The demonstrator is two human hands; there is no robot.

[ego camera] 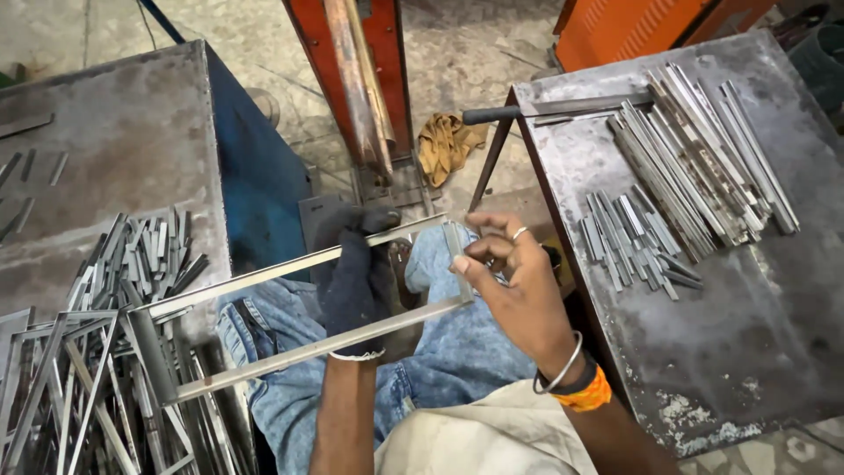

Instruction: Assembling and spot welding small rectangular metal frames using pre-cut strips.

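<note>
- Gloved left hand clamps rectangular steel strip frame at centre, over lap.
- Bare right hand pinches short end strip, 3 o'clock end.
- Risk: unfixed strip likely slips; bare fingers near edges.

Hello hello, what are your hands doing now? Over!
Left hand in dark glove grips long rectangular metal-strip frame. Bare right hand pinches short grey metal strip at frame's open end. Nothing between them.

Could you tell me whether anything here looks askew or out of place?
The metal frame held by the gloved left hand and bare right hand lies slanted. The finished frames at lower left are heaped in a tangle, unlike the neater strips.
</note>
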